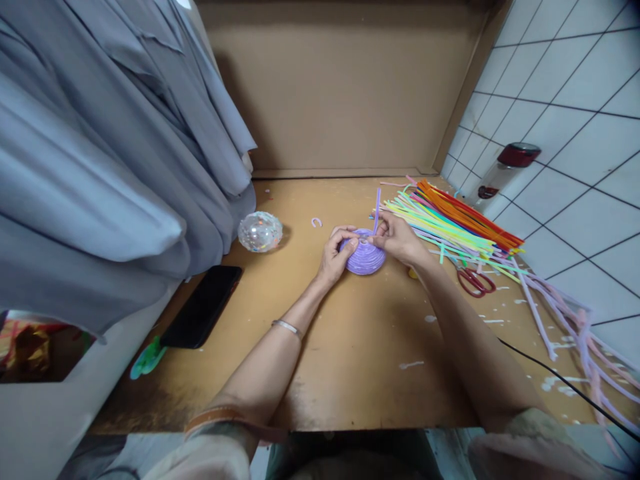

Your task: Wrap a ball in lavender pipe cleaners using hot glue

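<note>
A round purple coil (367,259) of wound pipe cleaner lies between my two hands above the wooden table. My left hand (339,255) grips its left edge, thumb on top and fingers curled round the far side. At its upper right, my right hand (393,236) pinches the coil near the base of a purple pipe-cleaner end (377,207) that stands upright. Part of the coil's far rim is hidden by my fingers. A small pale pink curved piece (317,222) lies on the table to the left of the coil.
Colourful pipe cleaners (450,220) are piled at right, beside red-handled scissors (476,283) and a jar (500,175). A clear ball (261,232) and black phone (203,307) are at left, near grey cloth (110,147). A black cable (565,380) crosses the table's right side.
</note>
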Demonstrator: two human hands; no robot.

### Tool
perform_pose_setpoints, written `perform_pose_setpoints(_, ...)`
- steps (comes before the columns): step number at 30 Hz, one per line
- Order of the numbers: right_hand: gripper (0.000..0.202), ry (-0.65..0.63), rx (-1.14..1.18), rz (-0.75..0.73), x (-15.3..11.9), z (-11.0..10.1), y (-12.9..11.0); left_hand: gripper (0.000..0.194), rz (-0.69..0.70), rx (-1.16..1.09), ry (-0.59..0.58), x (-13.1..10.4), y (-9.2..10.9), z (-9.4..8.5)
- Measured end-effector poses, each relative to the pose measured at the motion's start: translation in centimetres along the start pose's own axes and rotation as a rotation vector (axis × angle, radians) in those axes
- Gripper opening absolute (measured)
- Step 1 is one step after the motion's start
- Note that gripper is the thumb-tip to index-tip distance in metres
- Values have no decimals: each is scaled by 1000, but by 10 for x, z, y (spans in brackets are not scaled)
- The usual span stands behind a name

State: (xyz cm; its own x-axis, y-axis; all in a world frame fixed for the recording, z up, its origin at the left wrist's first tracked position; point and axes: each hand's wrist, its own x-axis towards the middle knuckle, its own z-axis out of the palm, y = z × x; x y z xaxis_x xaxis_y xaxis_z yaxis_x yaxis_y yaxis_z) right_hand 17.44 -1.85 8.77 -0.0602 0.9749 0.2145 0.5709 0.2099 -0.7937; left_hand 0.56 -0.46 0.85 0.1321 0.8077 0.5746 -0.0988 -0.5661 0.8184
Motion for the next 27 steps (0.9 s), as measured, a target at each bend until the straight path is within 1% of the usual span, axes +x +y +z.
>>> perform_pose_setpoints(3, 59, -65, 53, 50, 0, -2, -1, 47, 24, 4, -14, 0, 1, -1)
perform_pose_setpoints(6, 60, -81, 105, 66, 1, -3, -1, 54, 66, 67, -39, -1, -1, -2)
perform_pose_setpoints(9, 61, -84, 119, 92, 2, -2, 0, 64, 128, 236, -44, -3, -3, -2)
perform_pose_setpoints(11, 63, -74, 122, 109, 2, -1, 0, 70, 174, 379, -20, -5, -4, -1)
perform_pose_setpoints(13, 63, -62, 124, 113, 2, 0, 0, 73, 222, 488, 9, -7, -4, 0)
perform_pose_setpoints(15, 61, -52, 124, 113, 2, 1, 1, 71, 269, 537, 20, -8, -2, 0)
perform_pose_setpoints(17, 59, -39, 131, 115, 2, 2, 0, 66, 294, 547, 8, -8, 0, 0)
perform_pose_setpoints(21, 54, 0, 138, 131, 2, 8, 0, 54, 290, 505, -6, -8, 4, -1)
perform_pose_setpoints(24, 51, 63, 107, 150, 2, 14, 2, 52, 275, 467, 30, -8, 5, 0)
perform_pose_setpoints(27, 50, 115, 75, 131, 4, 20, 7, 48, 282, 474, 75, -9, 5, 3)
